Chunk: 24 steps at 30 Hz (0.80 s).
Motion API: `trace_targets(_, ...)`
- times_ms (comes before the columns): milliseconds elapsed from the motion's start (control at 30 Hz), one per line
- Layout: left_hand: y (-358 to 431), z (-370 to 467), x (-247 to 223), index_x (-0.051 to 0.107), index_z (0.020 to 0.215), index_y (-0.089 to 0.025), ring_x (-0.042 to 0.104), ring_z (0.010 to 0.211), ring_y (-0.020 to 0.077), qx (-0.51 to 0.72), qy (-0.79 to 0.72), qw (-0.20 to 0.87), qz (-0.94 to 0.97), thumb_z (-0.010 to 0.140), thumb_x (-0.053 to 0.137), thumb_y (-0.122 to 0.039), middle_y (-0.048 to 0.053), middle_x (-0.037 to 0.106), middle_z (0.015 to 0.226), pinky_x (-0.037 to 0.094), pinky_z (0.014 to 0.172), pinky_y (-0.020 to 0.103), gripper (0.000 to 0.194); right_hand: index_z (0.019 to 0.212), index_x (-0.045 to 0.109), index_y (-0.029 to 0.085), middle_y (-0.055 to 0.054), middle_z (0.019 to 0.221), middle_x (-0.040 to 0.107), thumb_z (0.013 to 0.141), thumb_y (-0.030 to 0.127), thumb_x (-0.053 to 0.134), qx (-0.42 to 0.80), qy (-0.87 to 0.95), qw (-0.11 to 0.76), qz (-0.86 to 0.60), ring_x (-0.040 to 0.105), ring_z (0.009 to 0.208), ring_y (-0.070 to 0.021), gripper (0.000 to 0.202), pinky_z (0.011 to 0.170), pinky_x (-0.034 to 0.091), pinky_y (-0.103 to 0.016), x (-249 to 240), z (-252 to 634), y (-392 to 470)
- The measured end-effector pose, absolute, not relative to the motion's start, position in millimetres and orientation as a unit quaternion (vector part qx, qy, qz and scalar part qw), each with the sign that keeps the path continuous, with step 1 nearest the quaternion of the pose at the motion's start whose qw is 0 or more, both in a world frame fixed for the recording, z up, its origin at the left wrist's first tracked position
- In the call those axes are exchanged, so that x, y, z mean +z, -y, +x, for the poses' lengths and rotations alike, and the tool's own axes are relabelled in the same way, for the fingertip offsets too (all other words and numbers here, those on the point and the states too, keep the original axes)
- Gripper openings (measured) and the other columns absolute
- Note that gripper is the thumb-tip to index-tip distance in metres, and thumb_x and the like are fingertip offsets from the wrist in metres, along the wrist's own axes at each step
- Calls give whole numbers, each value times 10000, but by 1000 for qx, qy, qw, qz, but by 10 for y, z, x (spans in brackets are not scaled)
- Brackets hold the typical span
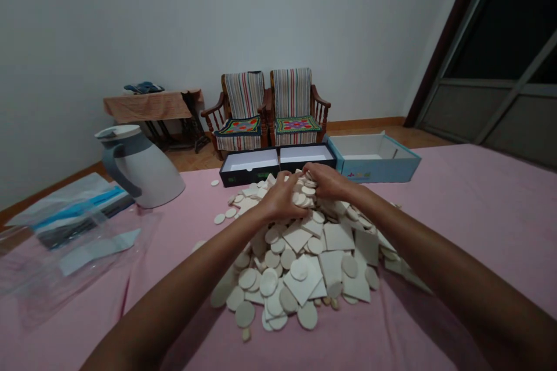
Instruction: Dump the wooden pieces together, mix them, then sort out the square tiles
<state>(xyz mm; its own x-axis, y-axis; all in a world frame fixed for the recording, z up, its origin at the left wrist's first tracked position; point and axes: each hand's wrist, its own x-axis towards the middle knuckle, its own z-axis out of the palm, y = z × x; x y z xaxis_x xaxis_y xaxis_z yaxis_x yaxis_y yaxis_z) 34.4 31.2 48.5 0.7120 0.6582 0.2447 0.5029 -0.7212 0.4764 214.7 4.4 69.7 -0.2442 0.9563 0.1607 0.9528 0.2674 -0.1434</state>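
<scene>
A big heap of pale, thin pieces, mostly round discs (268, 282) with square tiles (339, 237) among them, lies on the pink cloth before me. At the far side of the heap, my left hand (282, 198) curves its fingers around a clump of discs (303, 192) from the left. My right hand (329, 182) closes on the same clump from the right, its fingertips bent down over it. The clump sits between both palms, on or just above the pile; I cannot tell which. Some fingers are hidden behind the discs.
Behind the heap stand two black boxes (250, 177) with white insides and a light blue box (378, 169). To the left are a white and grey jug (152, 177), clear plastic wrapping (87, 255) and a blue-black packet (82, 217). Two striped chairs (243, 95) stand by the wall.
</scene>
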Motion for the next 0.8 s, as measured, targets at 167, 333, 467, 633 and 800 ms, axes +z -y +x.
trace_targets(167, -212, 284, 690, 325, 1415, -227, 305, 1342, 334, 191, -269, 175, 927, 625, 747, -513, 147, 212, 1480, 308, 1087, 478, 941, 1199, 492, 178, -119, 1184, 567, 724, 189, 618, 3, 761, 86, -643, 505, 1097, -265, 492, 877, 384, -361, 694, 2535, 72)
trace_targets(333, -216, -561, 747, 385, 1373, -218, 447, 1247, 279, 173, -340, 184, 906, 764, 612, -500, 130, 430, 1380, 406, 1014, 448, 708, 1152, 532, 144, -122, 1159, 574, 775, 149, 547, 3, 776, 157, -611, 516, 1064, -241, 377, 887, 393, -352, 728, 2386, 229)
trace_targets(467, -119, -1414, 512, 324, 1411, -227, 413, 1281, 326, 49, -408, 161, 897, 704, 642, -564, 140, 403, 1430, 354, 1046, 496, 845, 1138, 547, 153, -120, 1124, 578, 803, 213, 544, 31, 836, 171, -521, 513, 1045, -241, 341, 905, 381, -383, 738, 1887, 507)
trace_targets(633, 337, -1870, 166, 128, 1484, -221, 282, 1362, 360, 1, -430, 162, 888, 620, 674, -647, 170, 231, 1517, 332, 1062, 488, 1107, 1322, 431, 152, -154, 1265, 513, 747, 479, 627, 93, 906, 116, -397, 429, 1190, -291, 691, 1007, 306, -452, 666, 1297, 907)
trace_targets(800, 693, -1657, -44, -12, 1489, -239, 71, 1400, 422, -4, -401, 159, 902, 480, 704, -730, 195, 83, 1544, 195, 1081, 594, 1331, 1469, 185, 167, -190, 1509, 229, 615, 563, 704, 100, 935, 42, -338, 174, 1388, -345, 1075, 1104, 128, -512, 439, 979, 1088)
